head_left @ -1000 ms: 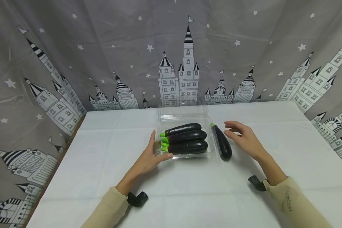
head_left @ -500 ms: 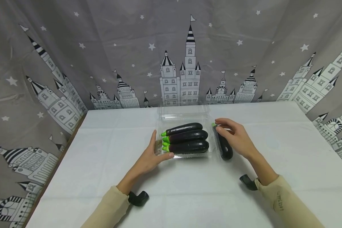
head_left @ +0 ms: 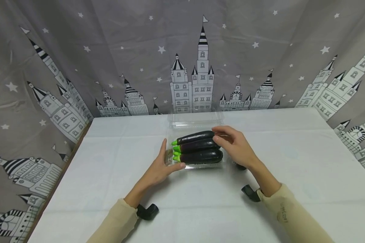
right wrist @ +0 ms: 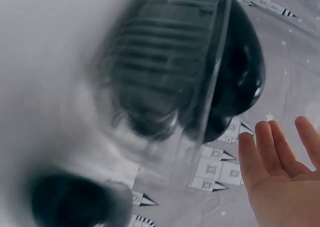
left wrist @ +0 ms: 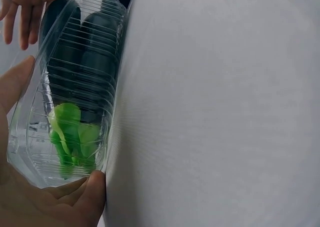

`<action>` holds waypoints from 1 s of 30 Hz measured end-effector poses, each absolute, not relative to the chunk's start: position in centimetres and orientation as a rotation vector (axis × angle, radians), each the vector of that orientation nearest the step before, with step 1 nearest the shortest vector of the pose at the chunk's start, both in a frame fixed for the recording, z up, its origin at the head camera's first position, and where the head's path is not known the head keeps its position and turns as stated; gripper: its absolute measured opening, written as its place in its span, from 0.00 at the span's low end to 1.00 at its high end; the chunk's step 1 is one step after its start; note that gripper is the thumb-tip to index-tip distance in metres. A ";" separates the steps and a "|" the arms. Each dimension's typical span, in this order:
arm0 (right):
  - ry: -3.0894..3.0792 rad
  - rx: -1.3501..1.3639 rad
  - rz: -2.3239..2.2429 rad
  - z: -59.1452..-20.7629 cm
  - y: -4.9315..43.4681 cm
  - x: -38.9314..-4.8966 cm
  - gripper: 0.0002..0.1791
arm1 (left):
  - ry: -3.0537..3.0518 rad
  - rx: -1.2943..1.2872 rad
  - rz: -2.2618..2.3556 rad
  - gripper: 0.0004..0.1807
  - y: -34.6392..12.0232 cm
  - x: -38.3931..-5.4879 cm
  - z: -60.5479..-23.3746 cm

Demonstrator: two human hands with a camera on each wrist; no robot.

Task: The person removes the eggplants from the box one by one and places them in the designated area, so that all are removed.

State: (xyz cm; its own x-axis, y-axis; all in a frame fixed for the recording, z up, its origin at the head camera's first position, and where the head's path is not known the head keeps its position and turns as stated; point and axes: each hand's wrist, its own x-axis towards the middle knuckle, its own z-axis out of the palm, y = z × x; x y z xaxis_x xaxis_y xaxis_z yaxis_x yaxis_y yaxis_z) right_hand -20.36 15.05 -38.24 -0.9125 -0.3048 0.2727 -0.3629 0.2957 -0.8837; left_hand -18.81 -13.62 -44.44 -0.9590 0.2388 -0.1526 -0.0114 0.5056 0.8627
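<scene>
Several dark eggplants [head_left: 200, 156] with green stem ends lie stacked in a clear, ribbed plastic box [head_left: 180, 131], its lid folded back. My left hand [head_left: 157, 170] holds the box's left end, thumb on the front wall and fingers along the left side. In the left wrist view the green stems [left wrist: 70, 132] show through the ribbed wall. Over the box's right end hovers my right hand [head_left: 235, 145], fingertips close to the eggplants' ends; in the right wrist view its fingers [right wrist: 265, 147] look extended and hold nothing. Beneath it a loose eggplant [head_left: 241, 167] is mostly hidden.
A white cloth [head_left: 194, 202] covers the table. Behind it hangs a grey curtain [head_left: 124, 40] printed with castles and stars. The open lid [head_left: 197, 116] reaches toward the curtain. Dark curved pieces [head_left: 148, 212] stick out at both wrists.
My right hand has moved left, from beside the loose eggplant, across it, to the right end of the box. The left hand and the eggplants stay put.
</scene>
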 end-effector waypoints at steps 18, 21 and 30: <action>-2.596 0.778 1.594 -37.7 10.9 -22.0 0.20 | 2.475 0.195 1.475 0.67 -13.6 -18.8 -44.3; -2.613 0.794 1.592 -38.0 10.8 -22.6 0.21 | 2.475 0.195 1.478 0.67 -13.6 -18.8 -44.4; -2.723 0.834 1.545 -38.7 10.9 -23.5 0.21 | 2.477 0.188 1.472 0.67 -13.7 -18.8 -44.3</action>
